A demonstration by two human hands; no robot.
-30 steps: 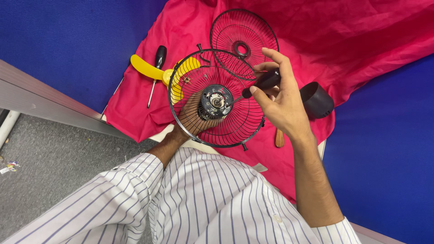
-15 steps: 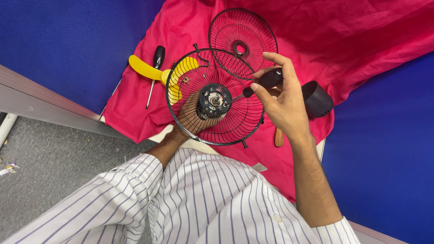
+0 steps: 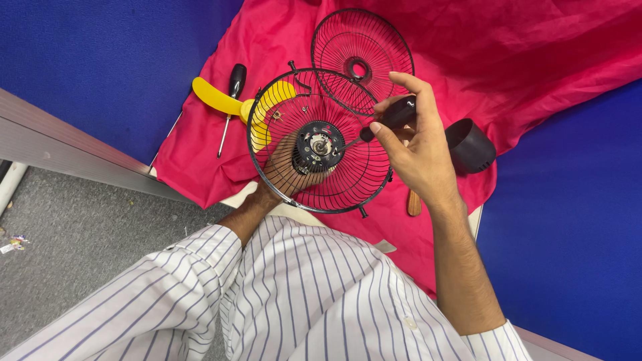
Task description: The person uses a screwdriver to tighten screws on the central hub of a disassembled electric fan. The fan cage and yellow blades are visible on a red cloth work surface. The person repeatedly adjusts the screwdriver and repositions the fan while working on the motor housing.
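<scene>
My left hand point(image 3: 284, 177) reaches under a black wire fan guard point(image 3: 348, 190) and grips the motor behind it, holding the guard tilted above the red cloth point(image 3: 281, 40). The motor hub point(image 3: 317, 146) sits at the guard's centre. My right hand point(image 3: 414, 150) pinches a black-handled screwdriver point(image 3: 396, 115), whose tip points down at the hub. A second round wire guard point(image 3: 362, 61) lies flat on the cloth just beyond.
A yellow fan blade point(image 3: 224, 100) and another black-handled screwdriver point(image 3: 233, 83) lie at the cloth's left side. A black cup-shaped cover point(image 3: 470, 146) sits to the right, with a wooden handle point(image 3: 414, 202) below it. The table edge drops to grey floor at left.
The guard and both hands have stayed almost in place. My right hand has shifted slightly, with the screwdriver tip still at the hub.
</scene>
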